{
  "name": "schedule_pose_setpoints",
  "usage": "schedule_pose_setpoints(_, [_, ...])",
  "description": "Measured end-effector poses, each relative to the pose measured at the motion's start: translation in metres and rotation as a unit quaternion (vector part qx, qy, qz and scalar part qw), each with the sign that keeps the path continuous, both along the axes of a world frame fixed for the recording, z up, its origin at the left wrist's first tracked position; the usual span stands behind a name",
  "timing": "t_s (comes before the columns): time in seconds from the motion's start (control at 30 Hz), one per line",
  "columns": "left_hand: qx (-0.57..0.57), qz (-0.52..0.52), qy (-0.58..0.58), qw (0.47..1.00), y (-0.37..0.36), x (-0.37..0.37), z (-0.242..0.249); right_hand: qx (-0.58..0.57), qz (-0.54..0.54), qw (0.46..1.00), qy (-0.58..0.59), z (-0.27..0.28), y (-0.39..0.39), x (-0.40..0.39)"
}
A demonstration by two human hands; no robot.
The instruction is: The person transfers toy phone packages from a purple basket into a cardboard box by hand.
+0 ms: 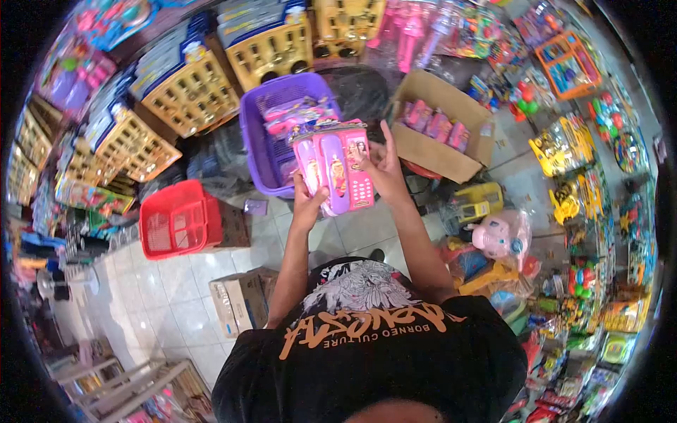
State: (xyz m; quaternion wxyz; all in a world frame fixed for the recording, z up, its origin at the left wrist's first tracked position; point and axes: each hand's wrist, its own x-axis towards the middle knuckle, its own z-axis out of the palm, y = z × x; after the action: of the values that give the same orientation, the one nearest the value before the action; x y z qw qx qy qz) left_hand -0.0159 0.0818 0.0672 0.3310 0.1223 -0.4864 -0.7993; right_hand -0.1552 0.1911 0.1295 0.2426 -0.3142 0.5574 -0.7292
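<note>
Both hands clamp a packaged pink toy telephone (334,167) at chest height.
The left hand (308,199) grips its lower edge, the right hand (385,166) its side, above a purple basket (262,141) and cardboard box (437,151).

Toy phone pack (333,169) held up between both hands — left hand (308,199) under its lower edge, right hand (384,166) against its right side. Directly beyond the pack, a plastic basket (259,134) on the floor (169,296), with more packs lying in it. Right of the basket, an open cardboard box (451,151) with packed toys inside. Left of the person, a crate (180,220) on the floor; a small carton (238,302) nearer, beside the left arm. Boxed toy sets (190,88) ranged behind and left of the basket. Loose toys (502,236) piled along the right — packaged goods stacked beyond them.
</note>
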Motion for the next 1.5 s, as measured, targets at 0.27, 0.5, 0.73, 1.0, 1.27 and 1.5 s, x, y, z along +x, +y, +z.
schedule_pose_setpoints(0.27, [-0.045, -0.157, -0.021, 0.986, 0.081, -0.092, -0.021, 0.004, -0.08, 0.991, -0.109, -0.048, 0.13, -0.035])
schedule_pose_setpoints(0.5, [-0.039, -0.241, -0.032, 0.969, 0.177, -0.163, -0.034, 0.06, -0.235, 0.961, -0.135, -0.056, 0.226, -0.075])
schedule_pose_setpoints(0.73, [-0.053, -0.338, -0.097, 0.935, 0.229, -0.201, -0.028, 0.064, -0.267, 0.939, -0.207, -0.084, 0.291, -0.096])
schedule_pose_setpoints(1.0, [-0.083, -0.365, -0.113, 0.92, 0.228, -0.236, -0.041, 0.009, -0.295, 0.928, -0.227, -0.114, 0.284, -0.121])
schedule_pose_setpoints(1.27, [-0.08, -0.449, -0.148, 0.877, 0.214, -0.322, -0.036, 0.057, -0.335, 0.929, -0.146, -0.101, 0.282, -0.182])
schedule_pose_setpoints(1.5, [-0.171, -0.413, -0.083, 0.891, 0.192, -0.397, -0.038, 0.121, -0.331, 0.929, -0.114, -0.064, 0.248, -0.255])
